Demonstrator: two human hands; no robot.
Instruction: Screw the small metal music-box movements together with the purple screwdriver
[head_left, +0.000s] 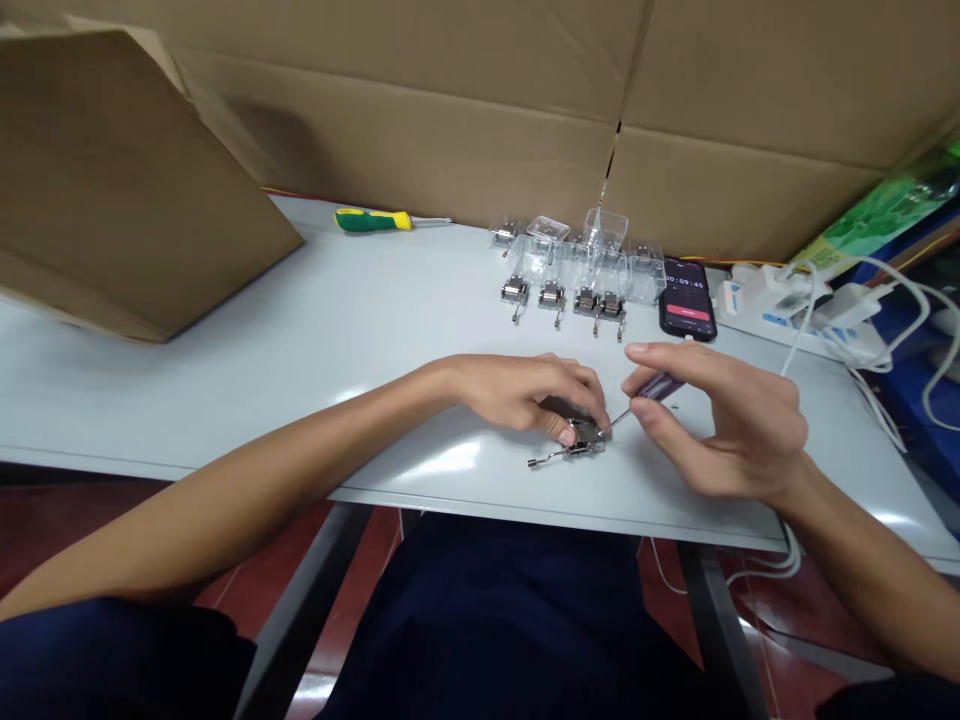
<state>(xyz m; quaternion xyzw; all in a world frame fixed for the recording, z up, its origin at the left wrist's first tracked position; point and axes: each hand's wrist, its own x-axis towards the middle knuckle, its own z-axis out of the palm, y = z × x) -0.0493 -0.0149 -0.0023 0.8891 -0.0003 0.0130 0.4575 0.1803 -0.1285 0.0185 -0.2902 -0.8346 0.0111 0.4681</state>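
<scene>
My left hand [536, 395] rests on the white table [337, 330] with its fingers closed on a small metal music-box mechanism [583, 436], whose thin crank sticks out to the left. My right hand [720, 420] pinches a small purple-handled screwdriver [658, 388]. The screwdriver's thin shaft slants down-left and its tip meets the mechanism. Both hands work near the table's front edge.
A row of several like mechanisms [562, 297] and clear plastic cases [600, 245] stands further back. A phone [686, 298] showing a timer lies to their right, beside a power strip with white cables [817, 300]. A yellow-green screwdriver [375, 219] lies at the back. Cardboard [112, 170] stands left.
</scene>
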